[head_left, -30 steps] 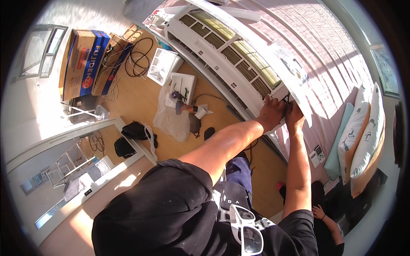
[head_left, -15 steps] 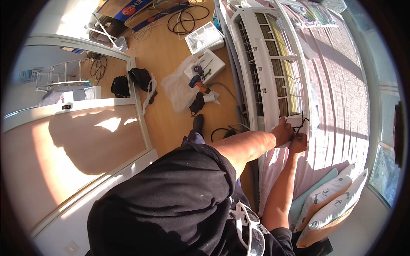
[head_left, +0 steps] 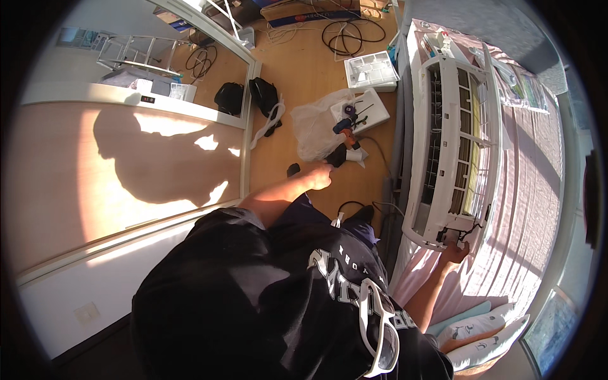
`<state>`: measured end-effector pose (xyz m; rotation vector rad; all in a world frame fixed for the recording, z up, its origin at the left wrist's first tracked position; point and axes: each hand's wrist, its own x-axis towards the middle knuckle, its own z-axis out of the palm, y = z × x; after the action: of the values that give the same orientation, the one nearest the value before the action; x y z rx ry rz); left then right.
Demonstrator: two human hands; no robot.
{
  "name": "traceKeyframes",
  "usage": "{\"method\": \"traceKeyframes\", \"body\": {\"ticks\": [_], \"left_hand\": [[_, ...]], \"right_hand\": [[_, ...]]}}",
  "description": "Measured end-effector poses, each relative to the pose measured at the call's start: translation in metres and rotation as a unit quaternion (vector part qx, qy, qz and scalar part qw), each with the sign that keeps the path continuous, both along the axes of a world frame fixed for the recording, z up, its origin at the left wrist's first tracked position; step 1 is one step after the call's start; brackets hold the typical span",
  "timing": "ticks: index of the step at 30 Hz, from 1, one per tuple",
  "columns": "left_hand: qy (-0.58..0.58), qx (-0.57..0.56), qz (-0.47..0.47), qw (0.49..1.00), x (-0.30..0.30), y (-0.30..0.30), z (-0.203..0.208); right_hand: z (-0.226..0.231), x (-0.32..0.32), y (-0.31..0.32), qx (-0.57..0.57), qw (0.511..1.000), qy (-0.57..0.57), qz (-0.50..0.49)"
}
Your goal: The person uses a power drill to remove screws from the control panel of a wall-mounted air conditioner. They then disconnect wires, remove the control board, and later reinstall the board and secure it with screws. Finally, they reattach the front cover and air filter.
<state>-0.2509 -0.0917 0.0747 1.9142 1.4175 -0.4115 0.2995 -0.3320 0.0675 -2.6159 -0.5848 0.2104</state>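
Observation:
A white indoor air conditioner unit (head_left: pixel 445 145) with its front cover off lies lengthwise on the bed. At its near end, my right hand (head_left: pixel 455 254) is closed, its fingertips at a thin black cable (head_left: pixel 467 233) that they seem to pinch. My left hand (head_left: pixel 320 175) is stretched out over the floor with loosely bent fingers, and nothing shows in it. Just beyond it is a black block-shaped part (head_left: pixel 336 156) below a blue and orange cordless drill (head_left: pixel 345 132); contact with it cannot be made out.
White foam packing pieces (head_left: pixel 372 69) and a clear plastic bag (head_left: pixel 313 130) lie around the drill. A black bag (head_left: pixel 263 101) stands by the mirrored sliding door (head_left: pixel 202 57). Coiled black cable (head_left: pixel 345 38) is on the far floor. Pillows (head_left: pixel 481 335) lie at the bed's near end.
My left hand has left the air conditioner and swung left toward the drill. My right hand stays at the unit's near end. The view has shifted left.

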Motion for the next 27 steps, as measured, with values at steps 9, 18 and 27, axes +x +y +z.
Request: {"method": "traceKeyframes", "body": {"ticks": [9, 18, 27], "left_hand": [[0.015, 0.002, 0.330, 0.944, -0.354, 0.021, -0.142], [-0.032, 0.020, 0.525, 0.850, -0.497, 0.374, -0.325], [0.057, 0.042, 0.532, 0.844, -0.565, 0.528, -0.457]], "right_hand": [[0.068, -0.123, 0.156, 0.078, 0.983, -0.070, 0.153], [0.065, -0.437, 0.259, -0.209, 0.915, 0.189, 0.289], [0.009, -0.601, 0.354, -0.351, 0.848, 0.386, 0.100]]}}
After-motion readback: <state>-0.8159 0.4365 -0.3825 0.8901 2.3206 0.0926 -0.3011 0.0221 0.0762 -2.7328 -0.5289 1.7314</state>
